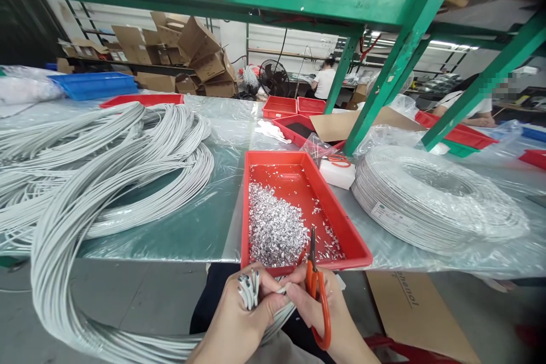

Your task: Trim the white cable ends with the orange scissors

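Silver scraps (277,224) are held in a red tray (295,179) at twelve o'clock, flanked by a coil (426,210) at two; cables (248,290) are clamped by left grip (239,315), scissors (326,315) by right grip (338,301).

Gap btwn cables (77,193) & tray (290,179); wrapped coil (439,216) blocks R.

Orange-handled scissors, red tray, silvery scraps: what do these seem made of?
Scissors: handles probably smooth plastic, evenly orange; dark blades likely metal. Red tray: apparently moulded plastic, slightly glossy, showing soft highlights. Scraps: shiny, perhaps metal foil, given their bright glints.
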A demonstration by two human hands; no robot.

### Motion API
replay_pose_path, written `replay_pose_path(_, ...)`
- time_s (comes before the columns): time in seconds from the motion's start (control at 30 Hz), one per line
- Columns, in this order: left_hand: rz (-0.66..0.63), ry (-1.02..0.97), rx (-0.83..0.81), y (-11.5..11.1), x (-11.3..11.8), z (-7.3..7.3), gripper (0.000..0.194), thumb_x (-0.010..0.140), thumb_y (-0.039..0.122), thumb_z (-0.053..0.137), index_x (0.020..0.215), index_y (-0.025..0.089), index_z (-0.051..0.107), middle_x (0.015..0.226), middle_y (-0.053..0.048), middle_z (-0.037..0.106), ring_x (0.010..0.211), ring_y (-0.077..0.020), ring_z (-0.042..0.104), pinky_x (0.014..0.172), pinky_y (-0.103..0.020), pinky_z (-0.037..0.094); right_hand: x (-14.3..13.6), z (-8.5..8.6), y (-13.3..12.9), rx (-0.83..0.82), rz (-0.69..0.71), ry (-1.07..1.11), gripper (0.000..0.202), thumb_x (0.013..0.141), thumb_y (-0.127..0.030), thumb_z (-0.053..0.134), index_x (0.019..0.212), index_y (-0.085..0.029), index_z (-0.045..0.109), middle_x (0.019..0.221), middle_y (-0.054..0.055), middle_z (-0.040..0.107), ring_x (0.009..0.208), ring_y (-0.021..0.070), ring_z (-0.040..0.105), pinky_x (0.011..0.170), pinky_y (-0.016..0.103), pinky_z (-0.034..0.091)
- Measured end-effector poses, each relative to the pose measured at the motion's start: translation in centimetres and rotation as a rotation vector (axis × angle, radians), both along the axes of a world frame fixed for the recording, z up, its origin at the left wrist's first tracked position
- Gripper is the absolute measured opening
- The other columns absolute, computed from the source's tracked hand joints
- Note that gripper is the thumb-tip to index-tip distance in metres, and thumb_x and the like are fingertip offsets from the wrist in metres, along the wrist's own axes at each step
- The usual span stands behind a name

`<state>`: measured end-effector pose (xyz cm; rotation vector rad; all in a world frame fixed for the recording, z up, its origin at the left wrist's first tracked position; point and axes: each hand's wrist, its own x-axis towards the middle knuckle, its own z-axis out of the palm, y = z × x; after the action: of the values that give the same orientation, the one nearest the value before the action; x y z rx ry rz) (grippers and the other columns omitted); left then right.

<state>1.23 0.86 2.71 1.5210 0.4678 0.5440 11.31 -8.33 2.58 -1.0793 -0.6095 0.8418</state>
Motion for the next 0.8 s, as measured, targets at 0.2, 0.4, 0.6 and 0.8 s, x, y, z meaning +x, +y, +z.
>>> replay_pose_path(0.2,0.064,-0.024,0.065,-0.1,0.0,-0.3,0.019,0.071,0.019,0.063,0.055,0.014,0.056,0.057,0.003,0.045,0.049,-0.0087,0.043,0.049,-0.021,0.033,-0.4,0.0,-0.1,-0.042,-0.073,-0.095,0.017,0.06,-0.023,0.077,0.059,-0.017,0.062,0.037,-0.01,0.037,0.033,0.0048,0.025,0.037,0.02,0.017)
replay_pose_path(0.4,0.161,-0.091,0.131,-0.2,0.3,-0.3,0.017,0.07,0.018,0.065,0.054,0.015,0.058,0.058,0.003,0.044,0.053,-0.0099,0.045,0.051,-0.021,0.034,-0.9,-0.1,0.2,-0.05,-0.038,0.046,0.032,0.07,-0.043,0.066,0.054,-0.02,0.049,0.037,-0.009,0.034,0.038,0.0079,0.026,0.042,0.023,0.023)
replay_pose_path(0.6,0.057,-0.086,-0.062,-0.2,0.1,-0.2,0.02,0.066,0.022,0.069,0.053,0.014,0.056,0.051,0.004,0.045,0.044,-0.008,0.041,0.043,-0.021,0.034,-1.5,0.3,0.4,-0.05,0.079,0.242,0.04,0.075,-0.044,0.06,0.048,-0.023,0.04,0.039,-0.008,0.028,0.042,0.0108,0.027,0.046,0.025,0.03)
replay_pose_path(0.8,0.146,-0.139,-0.123,-0.9,0.2,-0.6,0.021,0.068,0.025,0.07,0.055,0.015,0.057,0.053,0.004,0.045,0.045,-0.009,0.047,0.041,-0.02,0.034,-1.3,0.5,0.2,-0.034,-0.021,0.13,0.026,0.067,-0.041,0.072,0.061,-0.017,0.062,0.037,-0.006,0.043,0.036,0.0085,0.029,0.043,0.024,0.03)
